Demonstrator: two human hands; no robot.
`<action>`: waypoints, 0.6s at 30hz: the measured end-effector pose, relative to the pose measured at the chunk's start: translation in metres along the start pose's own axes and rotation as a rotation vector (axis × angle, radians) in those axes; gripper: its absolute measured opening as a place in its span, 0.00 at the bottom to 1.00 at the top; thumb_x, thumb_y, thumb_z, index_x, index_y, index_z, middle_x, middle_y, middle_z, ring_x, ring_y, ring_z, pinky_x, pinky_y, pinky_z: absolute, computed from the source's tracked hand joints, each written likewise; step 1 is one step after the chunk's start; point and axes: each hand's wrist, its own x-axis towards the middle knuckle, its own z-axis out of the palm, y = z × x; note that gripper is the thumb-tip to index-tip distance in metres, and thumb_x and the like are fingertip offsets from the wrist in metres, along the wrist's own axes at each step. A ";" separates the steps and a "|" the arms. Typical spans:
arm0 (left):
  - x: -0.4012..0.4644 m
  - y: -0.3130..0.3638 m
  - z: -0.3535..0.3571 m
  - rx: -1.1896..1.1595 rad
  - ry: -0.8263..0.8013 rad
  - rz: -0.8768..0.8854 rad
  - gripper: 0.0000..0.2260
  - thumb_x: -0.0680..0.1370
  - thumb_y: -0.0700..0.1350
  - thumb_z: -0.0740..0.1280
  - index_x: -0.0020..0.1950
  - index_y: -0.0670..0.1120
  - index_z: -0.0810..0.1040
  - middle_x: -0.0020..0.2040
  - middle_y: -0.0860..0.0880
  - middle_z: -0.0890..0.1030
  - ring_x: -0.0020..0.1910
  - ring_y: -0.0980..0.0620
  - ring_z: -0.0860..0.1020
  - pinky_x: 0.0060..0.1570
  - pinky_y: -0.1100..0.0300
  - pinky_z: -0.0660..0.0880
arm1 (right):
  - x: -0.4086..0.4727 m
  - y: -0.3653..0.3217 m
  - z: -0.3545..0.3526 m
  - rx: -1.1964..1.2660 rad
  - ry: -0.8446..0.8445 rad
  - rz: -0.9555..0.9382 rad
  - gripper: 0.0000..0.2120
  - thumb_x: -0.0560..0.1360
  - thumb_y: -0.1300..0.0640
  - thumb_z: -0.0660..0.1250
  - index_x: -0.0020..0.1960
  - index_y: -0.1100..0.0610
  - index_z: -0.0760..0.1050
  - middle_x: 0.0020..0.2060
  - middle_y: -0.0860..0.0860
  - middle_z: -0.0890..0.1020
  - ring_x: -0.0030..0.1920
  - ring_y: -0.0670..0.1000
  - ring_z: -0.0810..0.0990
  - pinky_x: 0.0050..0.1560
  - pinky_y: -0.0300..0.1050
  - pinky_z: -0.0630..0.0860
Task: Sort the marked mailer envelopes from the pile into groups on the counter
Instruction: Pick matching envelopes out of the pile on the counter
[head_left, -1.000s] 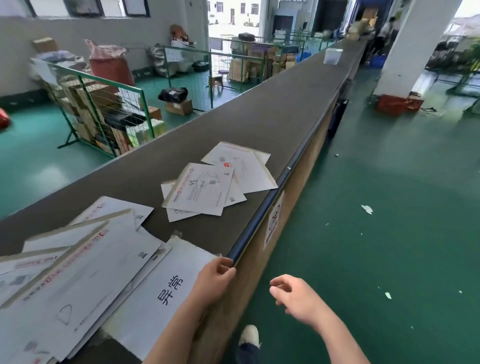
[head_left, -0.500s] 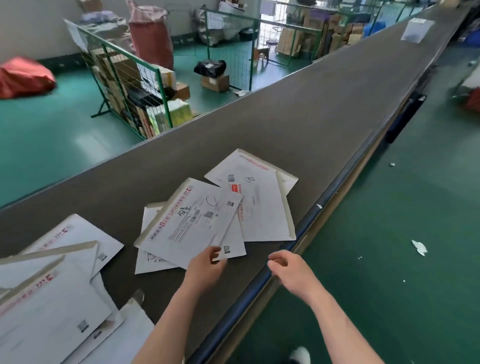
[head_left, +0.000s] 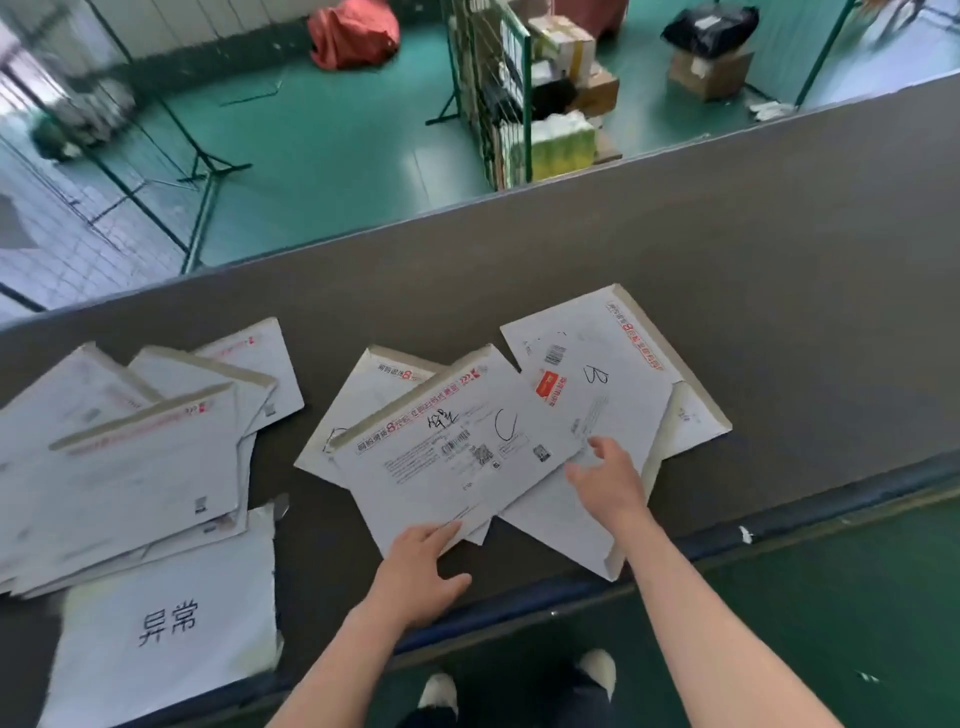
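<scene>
The long dark grey surface (head_left: 701, 249) in front of you runs from near left to far right, with a blue rail along its near edge. On it lie two clusters of white cardboard mailer envelopes with red print.

The left pile (head_left: 130, 457) is the bigger: at least five envelopes overlap there, though the lower ones are too covered for a sure count. Their near edges lie over one white sheet with two black printed characters (head_left: 166, 623), which sits at the near left of the surface.

The middle group holds four envelopes that you can tell apart. The envelope marked "C" (head_left: 452, 457) lies on top, overlapping the envelope marked "B" (head_left: 597, 374) to its right. One more envelope (head_left: 363, 395) sticks out from under the C at its far left, and a fourth envelope (head_left: 696, 415) peeks out beyond the B at the right.

Your left hand (head_left: 421, 566) rests on the near edge of the C envelope, fingers straight, thumb spread out to the side. Your right hand (head_left: 608, 478) is over the spot where C and B overlap, fingers spread and relaxed, gripping nothing; you cannot tell whether it touches the paper.
</scene>
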 end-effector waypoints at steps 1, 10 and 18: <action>-0.006 0.002 0.006 -0.015 0.009 -0.015 0.33 0.78 0.58 0.68 0.82 0.57 0.62 0.77 0.54 0.67 0.78 0.51 0.61 0.77 0.59 0.57 | 0.008 -0.001 -0.002 -0.028 -0.015 0.000 0.30 0.78 0.54 0.70 0.77 0.55 0.64 0.71 0.54 0.70 0.66 0.54 0.73 0.64 0.47 0.70; -0.038 0.006 0.043 -0.040 0.085 -0.043 0.30 0.78 0.57 0.68 0.79 0.56 0.66 0.71 0.56 0.71 0.74 0.53 0.61 0.75 0.62 0.57 | 0.036 0.001 0.012 -0.333 -0.094 0.002 0.32 0.74 0.45 0.71 0.74 0.54 0.65 0.64 0.56 0.69 0.57 0.59 0.77 0.60 0.52 0.76; -0.043 -0.003 0.049 -0.070 0.139 0.025 0.32 0.76 0.58 0.68 0.79 0.55 0.66 0.73 0.55 0.70 0.76 0.51 0.60 0.77 0.60 0.54 | -0.010 0.005 0.009 -0.510 -0.146 -0.251 0.14 0.81 0.58 0.63 0.63 0.53 0.81 0.57 0.51 0.83 0.60 0.58 0.80 0.60 0.50 0.76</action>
